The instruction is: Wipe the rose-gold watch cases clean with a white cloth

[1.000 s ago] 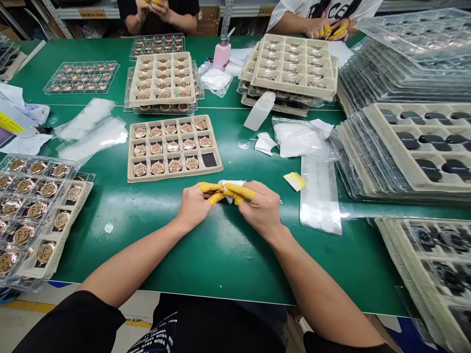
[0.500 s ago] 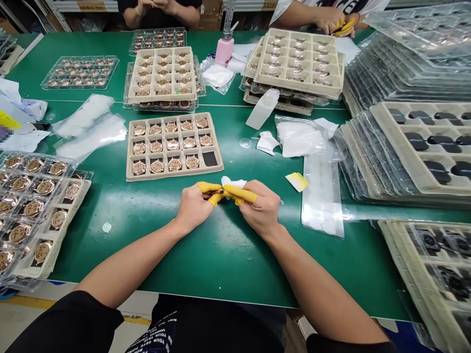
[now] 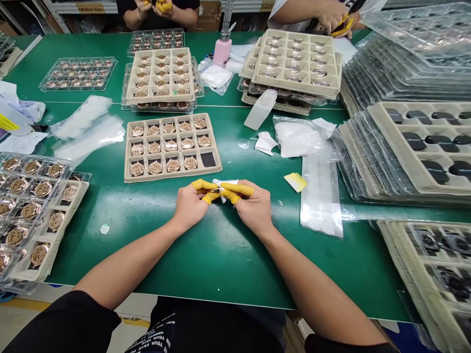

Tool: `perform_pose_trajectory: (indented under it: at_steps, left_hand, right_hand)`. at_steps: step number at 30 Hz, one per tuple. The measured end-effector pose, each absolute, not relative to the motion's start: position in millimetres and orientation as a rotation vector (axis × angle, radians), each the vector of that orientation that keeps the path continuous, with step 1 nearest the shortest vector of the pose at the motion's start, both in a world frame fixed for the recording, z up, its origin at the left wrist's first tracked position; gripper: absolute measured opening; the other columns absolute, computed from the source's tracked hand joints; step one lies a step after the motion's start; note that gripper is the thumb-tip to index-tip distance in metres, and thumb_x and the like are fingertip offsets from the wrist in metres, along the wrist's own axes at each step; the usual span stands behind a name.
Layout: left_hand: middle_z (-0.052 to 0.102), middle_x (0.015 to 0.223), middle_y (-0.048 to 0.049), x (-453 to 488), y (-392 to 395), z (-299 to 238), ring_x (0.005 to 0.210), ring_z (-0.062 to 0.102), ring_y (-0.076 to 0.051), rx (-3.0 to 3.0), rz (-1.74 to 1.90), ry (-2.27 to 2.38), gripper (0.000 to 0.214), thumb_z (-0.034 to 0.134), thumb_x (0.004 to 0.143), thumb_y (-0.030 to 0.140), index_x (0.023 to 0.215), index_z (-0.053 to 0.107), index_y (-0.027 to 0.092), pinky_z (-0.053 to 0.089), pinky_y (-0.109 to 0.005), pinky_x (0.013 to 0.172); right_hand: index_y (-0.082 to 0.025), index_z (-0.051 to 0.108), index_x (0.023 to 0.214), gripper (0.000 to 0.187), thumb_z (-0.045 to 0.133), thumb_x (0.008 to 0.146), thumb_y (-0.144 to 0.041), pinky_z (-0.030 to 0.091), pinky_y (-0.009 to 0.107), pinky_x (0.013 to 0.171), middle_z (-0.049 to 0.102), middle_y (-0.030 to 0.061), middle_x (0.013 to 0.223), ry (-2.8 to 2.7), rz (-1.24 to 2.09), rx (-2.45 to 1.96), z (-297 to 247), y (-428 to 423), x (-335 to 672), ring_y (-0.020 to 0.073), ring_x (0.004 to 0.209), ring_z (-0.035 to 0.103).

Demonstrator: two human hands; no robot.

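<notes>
Above the green tabletop, my left hand (image 3: 190,205) and my right hand (image 3: 254,202) meet, both with yellow finger cots on thumb and fingertips. My left hand pinches a small gold watch case (image 3: 215,190), mostly covered by the fingers. A white wiping cloth (image 3: 228,182) is gripped in my right hand, bunched against the watch case. Just beyond them lies a beige tray (image 3: 172,175) of gold watch cases, face down in its compartments. Its front right compartment shows only a black base.
Stacked trays of watch cases (image 3: 39,189) stand at left, with tall clear tray stacks (image 3: 390,78) at right. Plastic sleeves (image 3: 322,196), a yellow-white packet (image 3: 295,182) and a pink pump bottle (image 3: 222,50) lie or stand around. Two people's hands work across the table.
Both my hands have shifted slightly left together, and the cloth now wraps closer around the watch case. Across the table, one person's hands have shifted, showing yellow finger cots.
</notes>
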State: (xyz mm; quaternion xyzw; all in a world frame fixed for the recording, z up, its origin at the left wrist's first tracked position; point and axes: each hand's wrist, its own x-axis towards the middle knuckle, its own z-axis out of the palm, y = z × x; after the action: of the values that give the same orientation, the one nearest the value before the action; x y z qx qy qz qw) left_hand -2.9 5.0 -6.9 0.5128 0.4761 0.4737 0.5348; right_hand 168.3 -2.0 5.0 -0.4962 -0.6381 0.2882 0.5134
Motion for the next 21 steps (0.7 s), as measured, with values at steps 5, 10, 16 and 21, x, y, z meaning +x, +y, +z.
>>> perform_pose_trajectory:
  at_steps: [5,10,16,21]
  left_hand:
    - [0.08,0.096,-0.0062,-3,7,-7,0.093,0.077,-0.021,1.168,1.164,1.108,0.017,0.08,0.073,0.025,0.088,0.078,0.017,0.063,-0.035,0.092]
    - [0.081,0.096,-0.0067,-3,3,-3,0.087,0.077,-0.02,1.238,1.121,1.134,0.02,0.08,0.074,0.028,0.091,0.079,0.017,0.064,-0.035,0.087]
    - [0.08,0.087,-0.0018,-5,0,-1,0.078,0.075,-0.017,1.525,1.043,1.228,0.012,0.076,0.076,0.023,0.087,0.079,0.02,0.062,-0.03,0.08]
    - [0.08,0.09,-0.0034,-3,3,-3,0.083,0.075,-0.018,1.341,1.096,1.216,0.016,0.08,0.076,0.029,0.088,0.078,0.019,0.062,-0.032,0.084]
  right_hand:
    - [-0.024,0.082,0.089,0.022,0.064,0.084,-0.013,0.045,0.025,0.056,0.069,-0.0002,0.071,-1.652,0.462,-1.2,4,-2,173,0.0121,0.062,0.06]
    - [-0.022,0.08,0.094,0.038,0.054,0.076,0.0,0.047,0.025,0.058,0.074,0.0019,0.082,-1.793,0.159,-1.152,-2,-6,179,0.0126,0.067,0.066]
    - [-0.027,0.081,0.098,0.04,0.055,0.079,-0.003,0.051,0.023,0.061,0.078,0.0007,0.091,-1.919,0.177,-1.078,-8,-6,176,0.0122,0.072,0.07]
    - [-0.026,0.082,0.1,0.045,0.055,0.074,0.0,0.047,0.024,0.058,0.078,-0.0001,0.084,-1.859,0.057,-1.206,-3,-2,178,0.0127,0.069,0.069]
